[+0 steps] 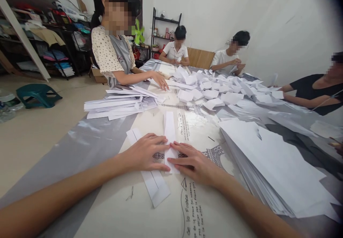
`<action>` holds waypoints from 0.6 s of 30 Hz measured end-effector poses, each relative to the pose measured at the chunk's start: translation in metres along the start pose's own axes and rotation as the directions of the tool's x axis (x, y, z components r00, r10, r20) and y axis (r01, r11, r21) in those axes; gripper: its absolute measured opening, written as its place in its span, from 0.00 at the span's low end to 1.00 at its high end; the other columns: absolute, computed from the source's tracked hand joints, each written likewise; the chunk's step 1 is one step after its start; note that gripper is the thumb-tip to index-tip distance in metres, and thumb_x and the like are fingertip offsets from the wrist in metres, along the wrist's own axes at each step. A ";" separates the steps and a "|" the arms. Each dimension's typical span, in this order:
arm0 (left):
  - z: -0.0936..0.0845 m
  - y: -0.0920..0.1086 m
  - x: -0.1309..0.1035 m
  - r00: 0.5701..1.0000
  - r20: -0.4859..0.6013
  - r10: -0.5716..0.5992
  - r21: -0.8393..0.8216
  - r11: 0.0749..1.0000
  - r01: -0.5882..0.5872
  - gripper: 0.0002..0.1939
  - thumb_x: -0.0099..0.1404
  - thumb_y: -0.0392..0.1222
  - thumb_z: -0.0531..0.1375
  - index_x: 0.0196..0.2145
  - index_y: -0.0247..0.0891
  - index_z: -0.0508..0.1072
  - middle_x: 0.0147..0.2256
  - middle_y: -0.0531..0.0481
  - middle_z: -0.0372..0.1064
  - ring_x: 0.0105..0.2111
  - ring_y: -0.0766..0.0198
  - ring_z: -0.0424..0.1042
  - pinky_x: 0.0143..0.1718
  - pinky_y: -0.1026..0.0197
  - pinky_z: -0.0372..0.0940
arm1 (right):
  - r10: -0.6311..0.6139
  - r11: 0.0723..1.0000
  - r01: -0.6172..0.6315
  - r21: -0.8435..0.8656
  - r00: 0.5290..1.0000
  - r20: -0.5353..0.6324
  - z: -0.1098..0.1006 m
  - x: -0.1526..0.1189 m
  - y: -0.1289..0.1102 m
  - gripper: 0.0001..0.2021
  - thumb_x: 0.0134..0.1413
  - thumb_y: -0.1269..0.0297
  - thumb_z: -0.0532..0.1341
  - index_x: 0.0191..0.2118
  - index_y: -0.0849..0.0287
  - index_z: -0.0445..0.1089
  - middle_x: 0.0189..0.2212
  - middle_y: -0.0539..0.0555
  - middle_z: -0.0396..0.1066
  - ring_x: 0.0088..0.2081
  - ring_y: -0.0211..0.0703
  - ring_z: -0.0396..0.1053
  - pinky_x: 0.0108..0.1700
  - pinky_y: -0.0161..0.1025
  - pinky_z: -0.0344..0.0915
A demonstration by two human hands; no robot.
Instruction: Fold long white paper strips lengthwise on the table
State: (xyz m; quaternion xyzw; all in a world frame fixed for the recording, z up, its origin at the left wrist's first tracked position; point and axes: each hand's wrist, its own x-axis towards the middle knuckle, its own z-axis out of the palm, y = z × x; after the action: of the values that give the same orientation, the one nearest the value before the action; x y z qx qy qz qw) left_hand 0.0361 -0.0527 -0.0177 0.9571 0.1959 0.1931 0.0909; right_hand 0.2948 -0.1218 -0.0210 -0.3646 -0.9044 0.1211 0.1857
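Note:
A narrow folded strip of white paper (169,127) lies lengthwise in front of me on the printed tablecloth. My left hand (148,152) rests flat on its left edge, fingers stretched out. From the other side my right hand (191,159) touches the strip with spread fingertips. Neither hand is wrapped round it. Partly under my left hand lies a second white paper strip (157,189) with a dark line along it, slanting toward me. To the right stands a thick stack of white paper sheets (268,152).
A pile of paper strips (120,102) lies at the left table edge. Many folded white paper pieces (214,88) cover the far middle. A co-worker's hand (160,80) reaches over the table at left; several people sit around it. A green stool (39,93) stands on the floor.

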 end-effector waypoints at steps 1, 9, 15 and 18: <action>0.000 -0.001 0.000 1.000 -0.002 0.012 -0.007 1.000 -0.012 0.34 0.64 0.68 0.60 0.58 0.42 0.72 0.58 0.41 0.68 0.55 0.49 0.70 0.59 0.45 0.59 | 0.002 1.000 -0.002 0.000 1.000 0.000 0.000 0.000 0.000 0.16 0.70 0.63 0.56 0.58 0.44 0.72 0.68 0.51 0.57 0.68 0.52 0.57 0.66 0.62 0.59; -0.001 0.001 0.001 1.000 0.002 0.014 0.002 1.000 -0.014 0.38 0.63 0.70 0.59 0.60 0.41 0.69 0.58 0.40 0.68 0.54 0.49 0.70 0.59 0.45 0.59 | 0.024 0.999 -0.023 0.031 0.999 -0.022 -0.006 0.002 -0.011 0.15 0.68 0.64 0.57 0.55 0.45 0.75 0.68 0.51 0.56 0.66 0.53 0.59 0.61 0.56 0.68; -0.005 -0.018 -0.001 0.997 0.021 0.068 -0.051 0.996 -0.067 0.34 0.64 0.65 0.62 0.60 0.43 0.70 0.57 0.41 0.69 0.55 0.49 0.70 0.58 0.48 0.62 | -0.022 0.998 0.022 0.065 1.000 -0.010 -0.008 0.006 -0.014 0.17 0.69 0.67 0.55 0.59 0.48 0.72 0.65 0.51 0.63 0.66 0.50 0.59 0.63 0.57 0.65; -0.006 -0.029 -0.003 0.992 0.047 0.119 -0.049 0.992 -0.117 0.25 0.70 0.58 0.60 0.59 0.43 0.72 0.60 0.41 0.66 0.56 0.50 0.70 0.58 0.49 0.63 | -0.055 0.995 0.054 0.087 0.998 0.010 -0.007 0.008 -0.014 0.18 0.70 0.67 0.54 0.61 0.48 0.69 0.61 0.50 0.69 0.65 0.47 0.62 0.66 0.57 0.60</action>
State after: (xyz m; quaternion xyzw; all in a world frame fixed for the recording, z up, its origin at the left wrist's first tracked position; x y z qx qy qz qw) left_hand 0.0209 -0.0274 -0.0204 0.9692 0.1321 0.1785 0.1062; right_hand 0.2846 -0.1253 -0.0076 -0.3305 -0.9091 0.1574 0.1988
